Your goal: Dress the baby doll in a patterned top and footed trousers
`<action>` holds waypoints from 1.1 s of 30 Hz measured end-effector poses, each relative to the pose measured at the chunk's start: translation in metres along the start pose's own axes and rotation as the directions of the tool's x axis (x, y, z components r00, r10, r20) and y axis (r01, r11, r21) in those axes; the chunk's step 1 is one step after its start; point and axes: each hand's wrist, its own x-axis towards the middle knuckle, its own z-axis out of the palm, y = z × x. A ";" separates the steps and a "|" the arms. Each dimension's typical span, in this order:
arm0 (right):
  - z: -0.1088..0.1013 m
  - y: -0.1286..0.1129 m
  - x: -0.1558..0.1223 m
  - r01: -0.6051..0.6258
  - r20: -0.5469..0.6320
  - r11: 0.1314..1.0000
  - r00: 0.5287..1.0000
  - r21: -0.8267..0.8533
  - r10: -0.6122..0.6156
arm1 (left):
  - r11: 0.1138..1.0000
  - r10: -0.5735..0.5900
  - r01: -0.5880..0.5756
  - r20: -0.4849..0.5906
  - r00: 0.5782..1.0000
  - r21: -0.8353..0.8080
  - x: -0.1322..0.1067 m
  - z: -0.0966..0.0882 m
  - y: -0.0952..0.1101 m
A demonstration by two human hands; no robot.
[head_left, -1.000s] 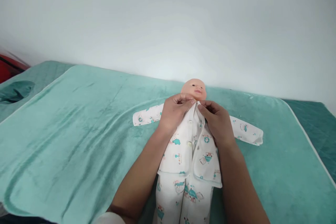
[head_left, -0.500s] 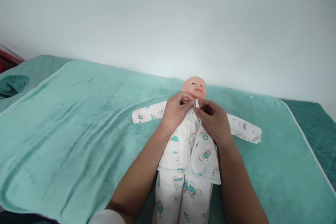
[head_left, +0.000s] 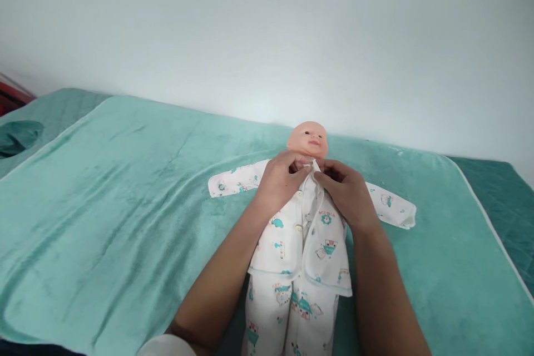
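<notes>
A baby doll [head_left: 307, 138] lies face up, dressed in a white printed jacket [head_left: 329, 236] and matching trousers [head_left: 269, 306]. My left hand [head_left: 286, 178] pinches the jacket's front edge at the collar, just under the chin. Opposite it, my right hand [head_left: 344, 186] grips the other front edge between thumb and fingers. The two edges meet at the neck; lower down, the jacket front hangs apart. Two pale buttons [head_left: 298, 228] show along the left edge. Any fastener between my fingertips is hidden. Both sleeves [head_left: 237, 179] stretch out sideways.
Under the doll spreads a light green blanket [head_left: 137, 189] with wrinkles on the left. A darker green quilted cover [head_left: 492, 194] shows past its edges. Behind rises a plain white wall [head_left: 267, 39]. A red object [head_left: 10, 99] sits at the far left edge.
My hands have shifted slightly down and to the right at the collar, still pinching the jacket. The gap in the jacket front looks a little wider below them.
</notes>
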 end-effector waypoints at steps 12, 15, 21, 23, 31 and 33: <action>-0.004 0.006 0.002 -0.017 0.052 0.997 0.999 0.077 0.013 | 0.999 -0.015 0.014 0.022 1.000 0.048 0.000 -0.001 -0.001; -0.006 0.007 0.002 -0.024 0.055 0.996 0.998 0.083 0.019 | 0.998 -0.015 0.013 0.030 0.999 0.064 0.001 -0.002 -0.002; -0.006 0.002 0.000 -0.039 0.111 0.998 0.993 0.043 0.034 | 0.998 0.002 -0.005 0.049 0.999 0.070 0.001 -0.002 -0.002; -0.004 -0.001 -0.001 -0.026 0.122 1.000 0.992 0.016 0.024 | 0.997 -0.005 0.000 0.056 0.998 0.076 0.001 -0.002 0.000; -0.001 -0.004 -0.004 0.066 0.142 0.990 0.989 -0.123 -0.048 | 0.999 -0.003 -0.002 0.132 0.991 0.033 0.003 -0.007 0.001; 0.000 -0.004 -0.005 0.081 0.148 0.980 0.987 -0.181 -0.054 | 0.999 0.003 -0.008 0.157 0.988 0.034 0.004 -0.010 0.000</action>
